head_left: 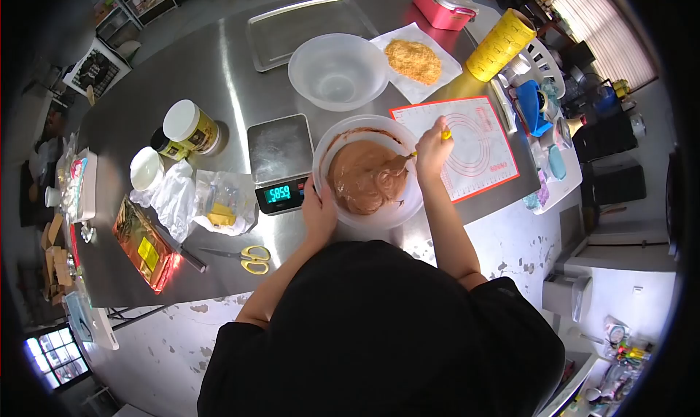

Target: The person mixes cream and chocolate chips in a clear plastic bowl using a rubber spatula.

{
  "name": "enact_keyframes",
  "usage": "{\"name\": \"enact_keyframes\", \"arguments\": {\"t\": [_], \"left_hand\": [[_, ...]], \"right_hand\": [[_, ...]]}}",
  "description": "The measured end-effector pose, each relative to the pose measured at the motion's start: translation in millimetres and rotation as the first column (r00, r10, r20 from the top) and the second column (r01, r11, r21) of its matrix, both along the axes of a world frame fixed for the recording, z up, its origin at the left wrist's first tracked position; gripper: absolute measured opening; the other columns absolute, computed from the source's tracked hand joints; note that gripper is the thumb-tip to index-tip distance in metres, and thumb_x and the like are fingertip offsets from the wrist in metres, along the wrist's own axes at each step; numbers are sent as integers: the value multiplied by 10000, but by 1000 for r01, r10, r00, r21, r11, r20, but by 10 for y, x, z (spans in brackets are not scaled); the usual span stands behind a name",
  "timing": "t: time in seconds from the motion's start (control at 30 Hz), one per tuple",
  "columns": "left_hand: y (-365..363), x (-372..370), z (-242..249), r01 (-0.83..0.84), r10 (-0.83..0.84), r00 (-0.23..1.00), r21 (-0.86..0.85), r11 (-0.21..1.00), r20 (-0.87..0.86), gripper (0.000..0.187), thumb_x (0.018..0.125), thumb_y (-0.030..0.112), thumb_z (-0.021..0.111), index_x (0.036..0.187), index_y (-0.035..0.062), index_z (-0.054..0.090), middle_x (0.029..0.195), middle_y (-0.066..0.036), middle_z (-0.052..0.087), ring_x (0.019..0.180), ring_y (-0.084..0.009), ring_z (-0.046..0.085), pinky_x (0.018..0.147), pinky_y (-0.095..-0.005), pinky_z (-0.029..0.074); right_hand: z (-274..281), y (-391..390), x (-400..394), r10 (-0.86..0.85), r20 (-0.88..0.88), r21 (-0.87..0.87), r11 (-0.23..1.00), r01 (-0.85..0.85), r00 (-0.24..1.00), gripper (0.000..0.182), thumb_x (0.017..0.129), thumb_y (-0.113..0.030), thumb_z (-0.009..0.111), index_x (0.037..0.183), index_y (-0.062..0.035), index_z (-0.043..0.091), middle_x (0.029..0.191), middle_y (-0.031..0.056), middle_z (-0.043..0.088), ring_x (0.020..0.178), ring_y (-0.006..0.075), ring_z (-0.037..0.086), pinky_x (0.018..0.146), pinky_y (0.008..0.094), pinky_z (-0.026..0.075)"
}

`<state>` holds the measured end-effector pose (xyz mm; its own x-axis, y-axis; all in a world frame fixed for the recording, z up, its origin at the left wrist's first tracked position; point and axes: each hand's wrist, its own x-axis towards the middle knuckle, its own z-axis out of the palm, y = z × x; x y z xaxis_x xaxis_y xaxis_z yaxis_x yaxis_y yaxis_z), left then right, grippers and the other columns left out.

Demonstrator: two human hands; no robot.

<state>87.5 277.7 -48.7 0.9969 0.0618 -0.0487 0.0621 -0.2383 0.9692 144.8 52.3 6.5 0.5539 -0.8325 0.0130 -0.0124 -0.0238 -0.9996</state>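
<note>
A translucent mixing bowl (323, 200) of brown batter (357, 170) stands at the table's near edge, in front of my body. My left hand (319, 213) grips the bowl's left side, with fingers against its wall. In my right hand (435, 151), closed around the yellow handle, is a spatula (397, 163) that reaches over the right rim. Its batter-coated head dips into the mixture. Brown smears line the bowl's inner wall. Just left of the bowl sits a digital scale (281, 154), its display lit.
Behind the bowl are a second translucent bowl (338, 74), a metal tray (266, 52) and yellow crumbs (413, 61) on paper. A red-edged baking mat (488, 143) lies right. Scissors (255, 259), a butter bag (222, 205) and tubs (191, 125) are left.
</note>
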Motion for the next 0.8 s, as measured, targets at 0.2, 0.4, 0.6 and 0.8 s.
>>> {"name": "enact_keyframes", "arguments": {"t": [0.2,0.4,0.6,0.8], "left_hand": [[-84,-147,-181,22,-5,999,-391,920,45,408,870,92,412,1242,-49,324,1065,-115,534,905,-120,524,776,-218,405],[-12,-17,-41,156,-131,987,-417,895,89,427,858,58,426,1255,-53,317,1078,-92,525,903,-95,501,766,-206,400],[69,209,-203,183,-137,975,-281,942,176,418,844,68,444,1235,-51,354,975,-71,563,816,-77,501,716,-198,404],[123,329,-252,170,-170,985,-361,917,34,364,862,90,447,1203,-32,413,1002,-63,560,869,-83,504,757,-199,398]], "right_hand": [[1,18,332,-281,104,-189,936,297,954,466,898,-332,402,563,-8,393,458,37,337,460,146,305,441,336,281],[48,413,851,7,156,-106,994,10,988,438,872,-313,463,557,-12,425,471,27,375,467,124,332,441,303,300],[58,1071,778,608,241,-135,793,-595,756,355,831,-249,537,571,-14,476,483,-31,392,472,55,340,426,231,273],[107,1265,165,911,121,-136,408,-903,394,342,822,-244,546,540,-83,439,490,-40,382,420,44,322,383,217,241]]}}
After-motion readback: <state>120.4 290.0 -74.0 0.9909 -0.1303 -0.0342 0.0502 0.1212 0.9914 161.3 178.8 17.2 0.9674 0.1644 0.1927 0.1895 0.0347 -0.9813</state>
